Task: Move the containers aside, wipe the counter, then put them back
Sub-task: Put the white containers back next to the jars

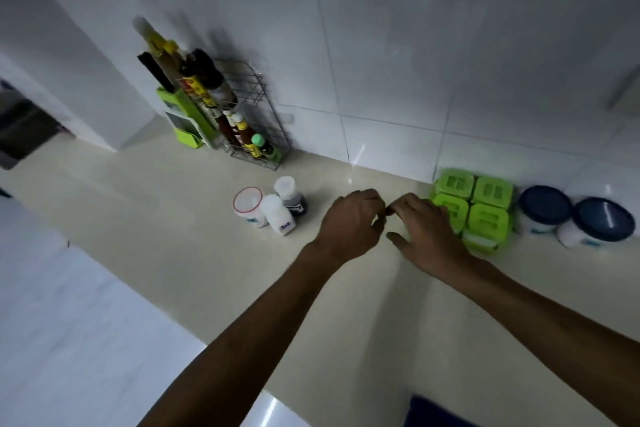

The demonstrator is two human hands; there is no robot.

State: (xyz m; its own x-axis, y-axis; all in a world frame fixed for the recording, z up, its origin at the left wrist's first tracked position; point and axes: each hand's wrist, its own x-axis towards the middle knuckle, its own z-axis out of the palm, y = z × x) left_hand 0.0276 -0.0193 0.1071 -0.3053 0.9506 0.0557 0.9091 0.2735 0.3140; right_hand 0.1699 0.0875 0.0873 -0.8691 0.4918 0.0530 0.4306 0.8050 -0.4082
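Both hands hovering empty over the cream counter (173, 218), left hand (349, 222) loosely curled, right hand (429, 232) spread open, touching the green-lidded containers (479, 204) at 3 o'clock.

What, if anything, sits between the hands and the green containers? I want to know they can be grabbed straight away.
Nothing visible. The right hand already overlaps the green containers' near left edge, and the left hand hovers just beside it over bare counter.

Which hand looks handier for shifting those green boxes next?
Probably the right hand: it is right beside the square green plastic lidded boxes, fingers spread, while the left hand hovers farther off over bare cream counter.
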